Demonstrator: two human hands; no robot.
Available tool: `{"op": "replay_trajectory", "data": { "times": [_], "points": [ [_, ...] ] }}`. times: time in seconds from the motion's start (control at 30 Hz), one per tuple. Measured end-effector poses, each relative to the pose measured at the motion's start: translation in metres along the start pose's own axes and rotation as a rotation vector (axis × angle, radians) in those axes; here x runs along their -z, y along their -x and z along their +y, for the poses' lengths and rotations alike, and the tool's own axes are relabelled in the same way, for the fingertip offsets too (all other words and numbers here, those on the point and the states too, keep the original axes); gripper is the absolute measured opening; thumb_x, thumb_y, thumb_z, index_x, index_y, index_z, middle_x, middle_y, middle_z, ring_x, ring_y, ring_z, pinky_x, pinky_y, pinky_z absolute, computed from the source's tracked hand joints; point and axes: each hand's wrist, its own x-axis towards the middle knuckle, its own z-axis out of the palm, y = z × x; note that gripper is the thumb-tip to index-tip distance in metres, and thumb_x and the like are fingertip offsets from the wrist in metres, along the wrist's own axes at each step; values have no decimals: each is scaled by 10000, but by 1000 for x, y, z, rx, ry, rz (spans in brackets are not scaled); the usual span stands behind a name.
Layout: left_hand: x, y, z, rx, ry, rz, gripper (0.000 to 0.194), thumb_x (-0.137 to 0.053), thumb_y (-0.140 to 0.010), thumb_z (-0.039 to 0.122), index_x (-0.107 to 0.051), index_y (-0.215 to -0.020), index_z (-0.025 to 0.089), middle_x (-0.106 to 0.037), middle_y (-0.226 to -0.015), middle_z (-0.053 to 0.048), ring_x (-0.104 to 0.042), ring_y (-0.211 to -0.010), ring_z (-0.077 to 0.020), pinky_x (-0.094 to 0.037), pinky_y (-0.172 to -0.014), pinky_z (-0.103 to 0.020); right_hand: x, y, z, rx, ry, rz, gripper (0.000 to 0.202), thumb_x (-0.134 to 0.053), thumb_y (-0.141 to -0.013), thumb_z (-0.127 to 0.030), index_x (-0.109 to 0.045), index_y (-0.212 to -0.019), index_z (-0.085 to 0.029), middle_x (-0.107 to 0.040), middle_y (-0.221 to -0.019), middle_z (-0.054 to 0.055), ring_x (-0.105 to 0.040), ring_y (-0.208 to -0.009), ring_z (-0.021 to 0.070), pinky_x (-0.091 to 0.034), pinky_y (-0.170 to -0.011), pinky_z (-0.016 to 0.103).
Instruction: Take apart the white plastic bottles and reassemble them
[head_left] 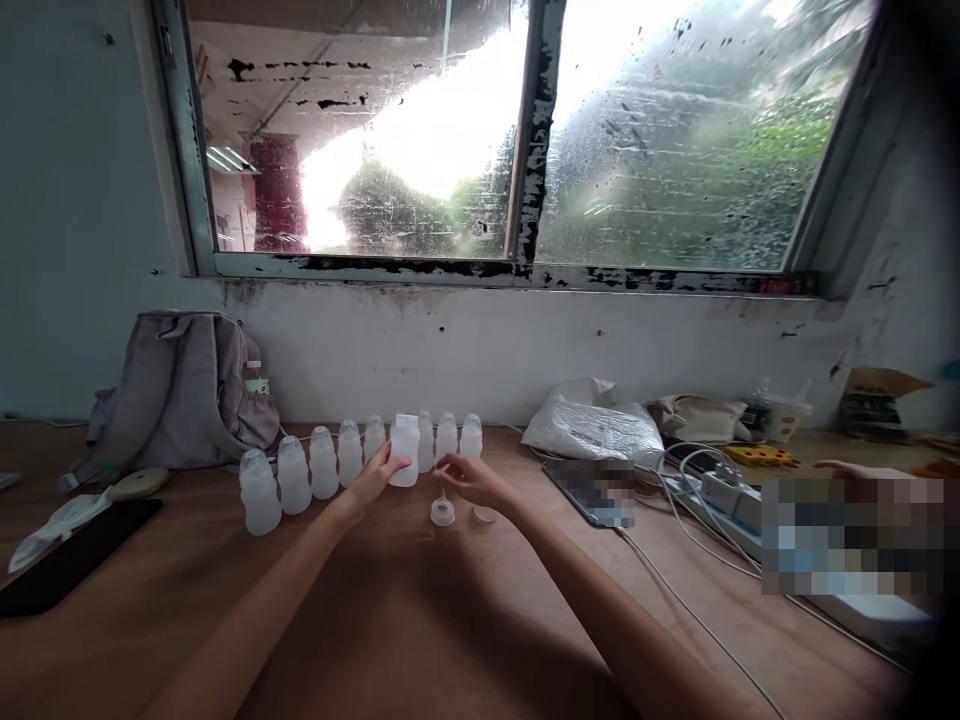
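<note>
My left hand (373,477) is closed around a frosted white baby bottle (405,455), held upright with a pale, squarish top. My right hand (471,480) is bent with its fingers pinched together, just above a white ring-shaped bottle collar (442,512) on the table. What is between those fingers, if anything, is too small to make out. A small flat disc (484,514) lies right of the collar. Several similar bottles with clear domed caps stand in a row behind and to the left, the nearest being a capped bottle (260,495).
A grey backpack (180,390) leans on the wall at left, near a black flat item (82,555). On the right are a phone (581,490) with its cable, a silver plastic bag (592,425) and a power strip (862,605). Another person's hand (862,475) reaches in.
</note>
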Motion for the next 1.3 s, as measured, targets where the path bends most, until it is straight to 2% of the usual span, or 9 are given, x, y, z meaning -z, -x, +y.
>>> {"op": "replay_trajectory", "data": {
  "times": [0.13, 0.3, 0.4, 0.53, 0.67, 0.77, 0.97, 1.17, 1.3],
  "points": [
    [-11, 8, 10, -61, -55, -89, 363, -516, -739, 342, -487, -1078, 216, -571, -1054, -35, -513, -994, -222, -409, -837, -317, 10, 1, -25, 29, -218, 45, 372, -490, -752, -448, -516, -1019, -190, -577, -866, 40, -544, -714, 126, -431, -608, 237],
    [-21, 9, -1, -77, -88, -132, 733, -603, -691, 374, -198, -1281, 217, -438, -1240, -118, -451, -1099, -237, -390, -883, -361, 17, 0, -32, 34, -396, 1, 398, -602, -663, -431, -523, -958, -177, -579, -888, 36, -549, -798, 154, -444, -649, 249],
    [-23, 7, -20, -55, -220, -47, 797, -606, -674, 427, -169, -1299, 198, -335, -1314, -147, -315, -1207, -244, -334, -939, -373, 31, -5, -7, -3, -354, 309, 453, -603, -638, -456, -502, -963, -157, -586, -868, 43, -550, -764, 163, -443, -629, 267],
    [-28, 11, -41, -65, -484, -45, 672, -584, -676, 441, -332, -1234, 164, -411, -1258, -143, -335, -1193, -251, -294, -965, -386, 49, -4, 53, -155, -142, 760, 521, -549, -652, -502, -463, -1019, -143, -588, -878, 76, -554, -764, 187, -433, -651, 299],
    [-37, 17, -58, -71, -657, -81, 584, -554, -697, 418, -394, -1198, 163, -351, -1304, -137, -237, -1240, -271, -217, -1000, -429, 44, 11, 104, -238, -5, 634, 480, -589, -615, -460, -494, -971, -152, -607, -817, 64, -569, -737, 199, -430, -658, 315],
    [-40, 18, -66, -140, -699, -113, 463, -527, -722, 393, -449, -1127, 183, -416, -1251, -110, -259, -1227, -260, -228, -996, -423, 33, 22, 121, -243, 15, 539, 431, -617, -599, -404, -499, -947, -178, -616, -808, 42, -575, -724, 187, -435, -644, 296],
    [-42, 21, -70, -266, -716, -116, 285, -521, -728, 343, -468, -969, 200, -517, -1056, -62, -454, -1040, -206, -356, -901, -348, 26, 25, 130, -239, 34, 473, 368, -624, -603, -375, -487, -887, -185, -617, -835, 46, -585, -768, 194, -437, -663, 290],
    [-44, 23, -78, -271, -770, -108, 336, -537, -714, 348, -462, -1006, 198, -483, -1111, -80, -390, -1111, -237, -325, -921, -367, 22, 23, 141, -210, 56, 479, 398, -615, -618, -395, -460, -916, -181, -604, -904, 85, -582, -821, 212, -439, -701, 321],
    [-46, 26, -77, -289, -762, -72, 258, -543, -708, 336, -468, -916, 202, -529, -962, -45, -502, -916, -185, -405, -797, -306, 23, 24, 131, -96, 105, 632, 524, -613, -616, -430, -407, -1021, -170, -564, -973, 109, -550, -870, 222, -426, -734, 347]
  ]
}}
